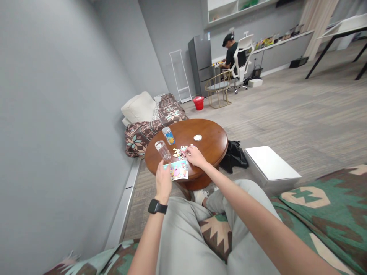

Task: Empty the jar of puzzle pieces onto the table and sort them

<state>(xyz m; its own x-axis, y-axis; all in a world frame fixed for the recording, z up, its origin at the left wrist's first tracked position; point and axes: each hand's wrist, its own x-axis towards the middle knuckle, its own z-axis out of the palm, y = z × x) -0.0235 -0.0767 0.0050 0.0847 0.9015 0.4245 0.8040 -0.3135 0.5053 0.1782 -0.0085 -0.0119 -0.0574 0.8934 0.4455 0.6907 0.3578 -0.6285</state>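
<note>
A red bucket (198, 103) stands near a refrigerator (197, 57).

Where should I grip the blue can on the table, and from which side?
I'd wrap the blue can around mid-body, coming from its right: it looks upright and cylindrical, with open tabletop on that side, while the clear container sits close on its near side.

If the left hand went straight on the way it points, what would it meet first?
Likely the clear container, just beyond the left hand, though one view leaves depth unclear.
</note>
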